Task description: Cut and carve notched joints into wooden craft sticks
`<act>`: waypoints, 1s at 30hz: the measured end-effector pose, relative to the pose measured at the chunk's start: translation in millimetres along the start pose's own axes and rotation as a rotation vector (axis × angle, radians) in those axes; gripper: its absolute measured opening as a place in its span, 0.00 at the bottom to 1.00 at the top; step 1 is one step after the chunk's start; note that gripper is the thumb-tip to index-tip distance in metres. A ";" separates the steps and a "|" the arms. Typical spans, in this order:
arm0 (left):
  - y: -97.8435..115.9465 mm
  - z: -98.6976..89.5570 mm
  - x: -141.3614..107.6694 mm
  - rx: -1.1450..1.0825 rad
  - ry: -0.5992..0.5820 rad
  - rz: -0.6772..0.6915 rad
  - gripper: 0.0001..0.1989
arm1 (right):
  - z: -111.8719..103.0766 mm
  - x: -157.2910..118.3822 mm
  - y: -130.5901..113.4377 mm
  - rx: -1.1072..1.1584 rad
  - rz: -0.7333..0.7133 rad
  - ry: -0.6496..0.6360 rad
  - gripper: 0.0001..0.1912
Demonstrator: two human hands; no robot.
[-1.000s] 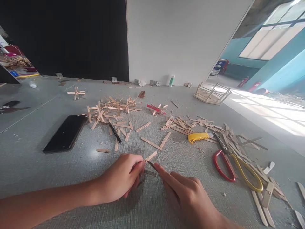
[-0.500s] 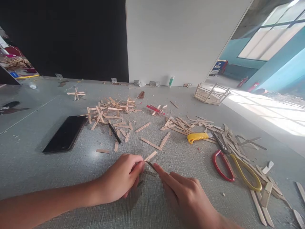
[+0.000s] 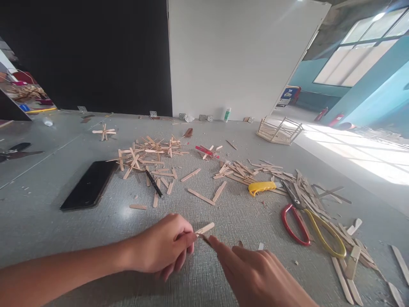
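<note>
My left hand is closed, pinching a wooden craft stick between thumb and fingers. The stick's rounded end sticks out to the upper right, and pencil-like marks show near the grip. My right hand is closed around a thin knife blade, with the index finger laid along it. The blade's tip meets the stick beside my left thumb; the rest of it is mostly hidden under my right hand. Just beyond my hands, two craft sticks lie in a V on the grey table.
A phone and a black pen lie to the left. At the right are a yellow utility knife, red-and-yellow-handled scissors and a stick pile. Farther back stand a stick frame and a glue tube.
Both hands, with the stick and blade, sit slightly lower in view. The camera view has shifted a little. The blade still meets the stick by my left thumb.
</note>
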State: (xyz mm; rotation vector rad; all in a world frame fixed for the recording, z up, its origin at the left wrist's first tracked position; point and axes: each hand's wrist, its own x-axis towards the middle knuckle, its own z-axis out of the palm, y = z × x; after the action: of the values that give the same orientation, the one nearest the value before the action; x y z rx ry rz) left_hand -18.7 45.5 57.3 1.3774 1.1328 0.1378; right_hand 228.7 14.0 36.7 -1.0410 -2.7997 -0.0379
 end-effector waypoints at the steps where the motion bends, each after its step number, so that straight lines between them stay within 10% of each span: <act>1: 0.3 2.8 -1.2 -0.014 -0.010 -0.008 0.20 | -4.7 -1.5 -0.3 -0.022 -0.009 -0.019 0.32; 7: -0.4 9.4 -2.9 -0.074 -0.102 0.056 0.20 | -30.9 7.8 3.7 0.060 0.016 -0.110 0.32; 15: -0.3 15.4 -3.8 0.014 0.001 0.096 0.18 | 6.0 -13.9 -28.3 -0.149 0.047 0.134 0.30; 25: -3.0 19.1 -3.4 0.118 0.066 0.168 0.16 | -52.7 30.3 6.0 -0.252 -0.215 -0.169 0.19; 30: -4.9 20.1 -2.4 0.072 0.055 0.169 0.16 | -30.6 13.3 -32.0 -0.180 -0.020 -0.059 0.23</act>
State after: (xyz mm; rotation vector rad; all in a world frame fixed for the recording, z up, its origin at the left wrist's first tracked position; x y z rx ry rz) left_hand -8.5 28.6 50.4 1.5412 1.0749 0.2605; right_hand 202.1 -4.0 69.9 -1.0675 -2.9040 -0.2708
